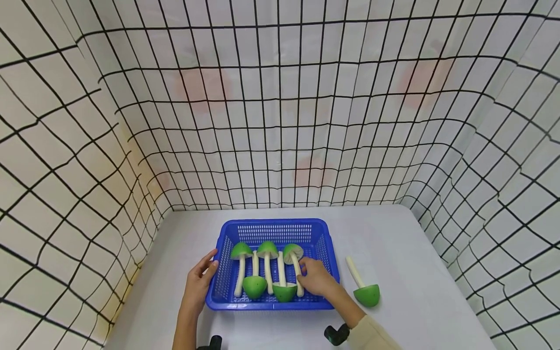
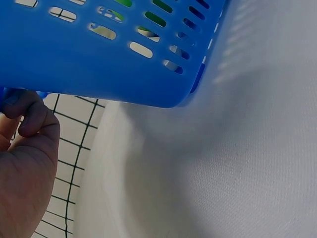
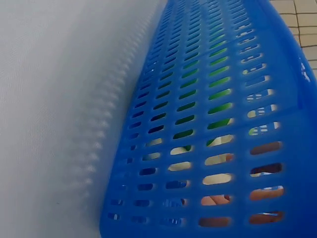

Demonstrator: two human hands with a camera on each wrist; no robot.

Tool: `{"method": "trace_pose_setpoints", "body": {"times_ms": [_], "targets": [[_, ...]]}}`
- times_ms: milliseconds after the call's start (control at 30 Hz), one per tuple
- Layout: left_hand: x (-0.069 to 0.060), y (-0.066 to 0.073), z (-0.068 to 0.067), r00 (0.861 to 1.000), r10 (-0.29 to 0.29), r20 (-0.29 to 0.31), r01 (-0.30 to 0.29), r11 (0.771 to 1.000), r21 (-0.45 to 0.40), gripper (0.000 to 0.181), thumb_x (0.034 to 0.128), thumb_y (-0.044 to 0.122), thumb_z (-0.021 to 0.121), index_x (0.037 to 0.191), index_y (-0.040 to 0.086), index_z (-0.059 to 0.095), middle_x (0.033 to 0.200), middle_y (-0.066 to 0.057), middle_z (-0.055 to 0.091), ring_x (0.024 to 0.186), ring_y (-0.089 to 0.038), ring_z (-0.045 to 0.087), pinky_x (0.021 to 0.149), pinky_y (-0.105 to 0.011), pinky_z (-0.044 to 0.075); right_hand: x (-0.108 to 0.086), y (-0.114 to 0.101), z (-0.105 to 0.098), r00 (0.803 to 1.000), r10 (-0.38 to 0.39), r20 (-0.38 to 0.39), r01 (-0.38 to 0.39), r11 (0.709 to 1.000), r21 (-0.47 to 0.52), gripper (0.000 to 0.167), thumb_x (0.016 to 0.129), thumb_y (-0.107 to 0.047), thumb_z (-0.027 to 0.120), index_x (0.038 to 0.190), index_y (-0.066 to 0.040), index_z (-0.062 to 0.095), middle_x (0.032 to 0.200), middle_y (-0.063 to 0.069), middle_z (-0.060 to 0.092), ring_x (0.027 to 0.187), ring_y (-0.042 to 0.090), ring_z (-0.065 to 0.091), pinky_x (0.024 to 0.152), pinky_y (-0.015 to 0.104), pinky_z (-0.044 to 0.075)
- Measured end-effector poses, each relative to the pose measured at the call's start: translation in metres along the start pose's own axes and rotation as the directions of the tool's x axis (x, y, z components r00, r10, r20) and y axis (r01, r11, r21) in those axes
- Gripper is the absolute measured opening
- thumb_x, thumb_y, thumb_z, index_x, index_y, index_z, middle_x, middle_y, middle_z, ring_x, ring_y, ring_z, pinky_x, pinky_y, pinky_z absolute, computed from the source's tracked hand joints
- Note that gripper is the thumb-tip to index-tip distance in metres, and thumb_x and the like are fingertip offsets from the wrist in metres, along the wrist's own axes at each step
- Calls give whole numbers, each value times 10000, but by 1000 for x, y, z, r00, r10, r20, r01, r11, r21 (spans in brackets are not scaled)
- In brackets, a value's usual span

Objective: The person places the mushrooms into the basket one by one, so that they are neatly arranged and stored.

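Observation:
A blue plastic basket (image 1: 271,306) with slotted walls holds several toy mushrooms with green caps and white stems, laid in a row with caps at alternating ends. My right hand (image 1: 316,278) reaches over the basket's right side and pinches the stem of the rightmost mushroom (image 1: 289,252), whose cap points to the far side. At the left rim, my left hand (image 1: 199,282) grips the basket; the left wrist view shows its curled fingers (image 2: 34,116) at the edge. Through the slots in the right wrist view, only bits of hand and mushrooms show.
One more green-capped mushroom (image 1: 366,294) lies on the white tabletop (image 1: 407,253) to the right of the basket. Black wire grid (image 1: 280,102) stands behind and on both sides. Two black objects, one a bent piece (image 1: 337,335), show near the forearms.

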State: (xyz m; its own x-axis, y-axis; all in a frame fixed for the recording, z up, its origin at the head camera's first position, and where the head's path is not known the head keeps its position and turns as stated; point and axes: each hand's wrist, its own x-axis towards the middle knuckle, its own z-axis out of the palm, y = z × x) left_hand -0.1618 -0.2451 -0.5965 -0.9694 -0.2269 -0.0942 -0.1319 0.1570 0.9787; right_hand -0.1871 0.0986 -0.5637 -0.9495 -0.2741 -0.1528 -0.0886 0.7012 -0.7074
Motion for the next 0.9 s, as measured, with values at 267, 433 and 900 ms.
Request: {"method": "trace_pose_setpoints", "body": {"times_ms": [267, 433, 900], "targets": [[0, 0, 0, 1000, -12, 4, 12, 1000, -9, 480, 1025, 403, 631, 1477, 251, 573, 1220, -163, 574, 942, -225, 634, 742, -246, 593, -3, -4, -13, 988, -99, -118, 101, 995, 6, 388, 921, -57, 714, 1278, 74, 639, 1106, 185, 709, 942, 241, 697, 793, 384, 611], [1, 1, 0, 1000, -10, 4, 10, 1000, -10, 485, 1022, 409, 634, 1477, 253, 573, 1232, -168, 574, 944, -234, 638, 741, -249, 597, -5, -1, -31, 959, -152, -240, 164, 986, 31, 262, 914, -56, 735, 1171, -21, 704, 1012, 69, 720, 857, 123, 658, 745, 283, 576], [2, 1, 0, 1000, -26, 15, 26, 999, -20, 481, 1017, 419, 638, 1473, 278, 574, 1256, -165, 573, 975, -240, 633, 760, -241, 589, -10, 50, -71, 913, -53, -406, 94, 992, 82, 257, 938, -116, 744, 1176, -28, 700, 972, 58, 710, 881, 151, 653, 738, 183, 562]]}}
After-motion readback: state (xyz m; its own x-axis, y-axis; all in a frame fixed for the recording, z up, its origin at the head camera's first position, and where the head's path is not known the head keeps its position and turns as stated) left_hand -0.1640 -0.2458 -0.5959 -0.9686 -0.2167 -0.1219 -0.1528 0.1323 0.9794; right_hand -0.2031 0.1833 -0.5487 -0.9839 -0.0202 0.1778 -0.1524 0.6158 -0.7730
